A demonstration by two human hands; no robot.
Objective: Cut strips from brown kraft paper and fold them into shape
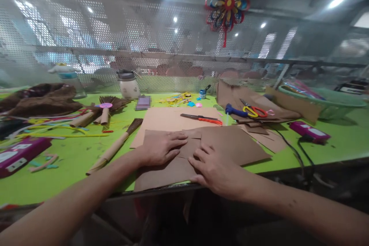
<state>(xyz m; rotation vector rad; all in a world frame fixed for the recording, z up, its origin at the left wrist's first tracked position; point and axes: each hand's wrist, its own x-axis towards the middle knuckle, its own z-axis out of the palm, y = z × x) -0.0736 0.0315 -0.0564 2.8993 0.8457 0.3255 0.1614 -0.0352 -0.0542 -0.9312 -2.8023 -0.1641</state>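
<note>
Forearms [83, 194] are reaching over the near edge of the green surface [72, 161], left hand [161, 149] and right hand [215, 167] lying palm-down, fingers loosely spread, pinching nothing visible; brown paper [193, 146] is lying directly beneath both, its long axis running left to right, the right hand resting nearer that edge

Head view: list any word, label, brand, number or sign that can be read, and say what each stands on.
No text can be read.
Left purple box: pale labels, too blurred to read.
Right purple box: pale label, too blurred to read.
Pale jar: marks too small to make out.
</note>
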